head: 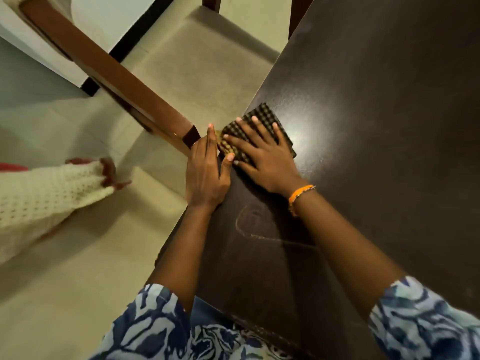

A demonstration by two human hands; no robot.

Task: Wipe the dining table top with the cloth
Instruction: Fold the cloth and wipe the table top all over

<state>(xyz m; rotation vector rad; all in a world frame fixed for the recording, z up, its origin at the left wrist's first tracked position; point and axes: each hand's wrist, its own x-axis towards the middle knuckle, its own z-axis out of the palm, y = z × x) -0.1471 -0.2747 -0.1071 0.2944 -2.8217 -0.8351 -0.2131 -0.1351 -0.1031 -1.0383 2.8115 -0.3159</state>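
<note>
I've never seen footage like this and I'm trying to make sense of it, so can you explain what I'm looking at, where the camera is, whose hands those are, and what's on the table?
There is no machine here. The one picture comes from a wide-angle camera worn on a person's head, looking forward and down, so the two bare arms reaching up from the bottom are the wearer's own.

The dark surface is the dining table. The right hand, with an orange bracelet at the wrist, lies flat with fingers spread on a folded checkered cloth, pressing it onto the table near the edge. The left hand is open at the table's edge, right beside the cloth, partly over the edge.

A faint chalky line marks the tabletop nearer the person. To the left, a wooden chair stands on the pale floor, and a cream knitted sleeve belongs to someone else.
</note>
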